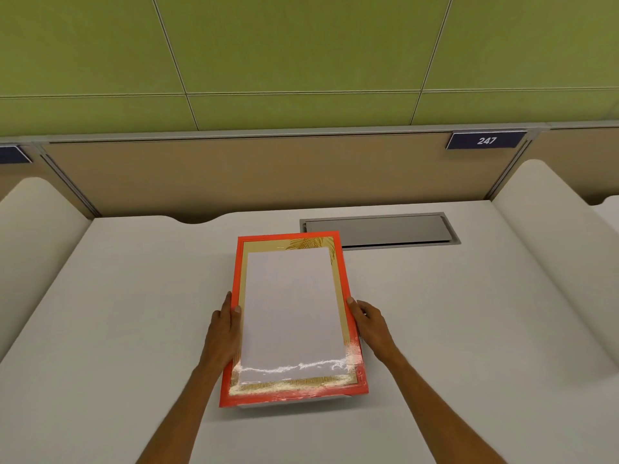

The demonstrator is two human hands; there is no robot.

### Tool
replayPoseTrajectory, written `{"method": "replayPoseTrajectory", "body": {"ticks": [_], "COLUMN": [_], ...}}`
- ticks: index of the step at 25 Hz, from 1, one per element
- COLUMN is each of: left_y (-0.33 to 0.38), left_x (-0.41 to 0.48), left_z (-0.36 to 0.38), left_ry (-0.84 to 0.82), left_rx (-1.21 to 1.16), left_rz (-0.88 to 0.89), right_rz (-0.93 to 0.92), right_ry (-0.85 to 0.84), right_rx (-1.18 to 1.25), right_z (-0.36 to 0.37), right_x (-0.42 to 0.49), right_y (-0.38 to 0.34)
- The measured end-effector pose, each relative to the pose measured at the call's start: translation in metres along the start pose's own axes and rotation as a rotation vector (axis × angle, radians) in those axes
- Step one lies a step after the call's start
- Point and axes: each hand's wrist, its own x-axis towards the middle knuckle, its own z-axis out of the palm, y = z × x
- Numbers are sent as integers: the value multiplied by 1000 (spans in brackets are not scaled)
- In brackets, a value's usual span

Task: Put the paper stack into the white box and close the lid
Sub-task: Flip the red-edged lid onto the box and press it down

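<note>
A flat, glossy lid (291, 313) with an orange rim, a gold leaf-patterned border and a white middle panel lies lengthwise on the desk in front of me. My left hand (222, 333) grips its left long edge and my right hand (370, 324) grips its right long edge, thumbs on top. A thin pale strip of the white box (294, 402) shows under the lid's near edge. The rest of the box is hidden beneath the lid. No loose paper stack is in view.
The white desk (452, 329) is bounded by rounded white side dividers (536, 229) left and right and a tan back panel. A grey cable hatch (378, 231) sits just behind the lid, at the right. A sign reading 247 (486, 140) hangs on the back panel.
</note>
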Motion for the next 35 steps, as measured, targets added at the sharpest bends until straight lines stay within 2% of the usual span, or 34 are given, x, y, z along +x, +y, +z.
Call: {"method": "replayPoseTrajectory", "body": {"ticks": [11, 13, 15, 17, 19, 21, 25, 35], "left_y": [-7, -4, 6, 19, 28, 29, 21, 12], "left_x": [11, 7, 5, 5, 9, 13, 18, 21], "left_z": [11, 10, 10, 17, 28, 40, 50, 58], "left_ry": [-51, 8, 202, 272, 203, 131, 46, 21], "left_rx": [23, 160, 379, 452, 471, 489, 489, 521], "left_rz": [-28, -30, 53, 207, 317, 351, 367, 340], "right_rz": [33, 44, 56, -94, -273, -353, -370, -369], "right_ry": [-73, -29, 144, 253, 202, 142, 93, 107], "right_rx": [14, -92, -344, -553, -666, -758, -831, -876], "right_z": [6, 8, 17, 33, 48, 61, 69, 73], "right_x": [7, 7, 8, 7, 7, 12, 20, 20], "right_y": [3, -4, -15, -29, -42, -41, -26, -14]}}
